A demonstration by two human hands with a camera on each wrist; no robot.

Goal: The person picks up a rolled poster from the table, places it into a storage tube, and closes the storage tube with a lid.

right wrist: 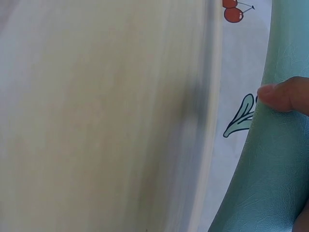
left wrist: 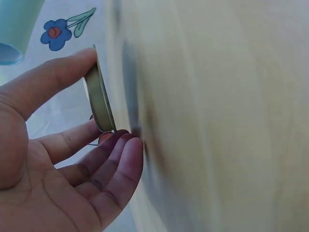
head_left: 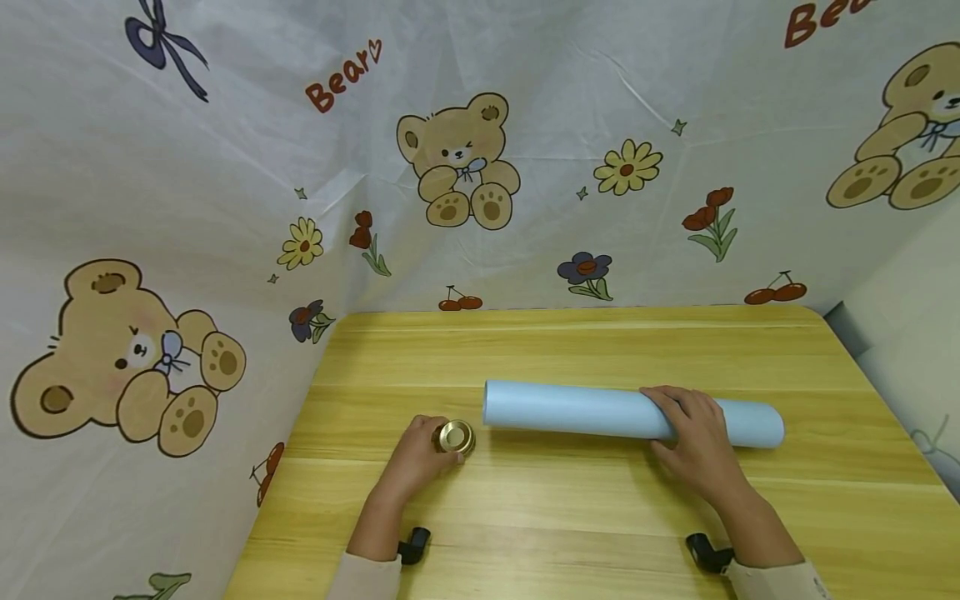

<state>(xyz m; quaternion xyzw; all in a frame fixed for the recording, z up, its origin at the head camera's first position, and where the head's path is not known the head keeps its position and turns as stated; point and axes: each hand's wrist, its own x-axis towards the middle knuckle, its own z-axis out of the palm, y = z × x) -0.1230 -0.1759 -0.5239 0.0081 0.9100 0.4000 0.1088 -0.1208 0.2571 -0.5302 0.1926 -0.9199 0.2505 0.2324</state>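
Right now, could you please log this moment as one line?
left hand: pinches round gold object | right hand: grips light-blue roll | object and roll: apart | below: wood-grain table

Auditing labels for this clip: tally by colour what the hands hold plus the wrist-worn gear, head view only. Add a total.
Light blue: 1, the roll in the right hand
Gold: 1, the round piece in the left hand
Black: 2, the wrist devices
Total: 4
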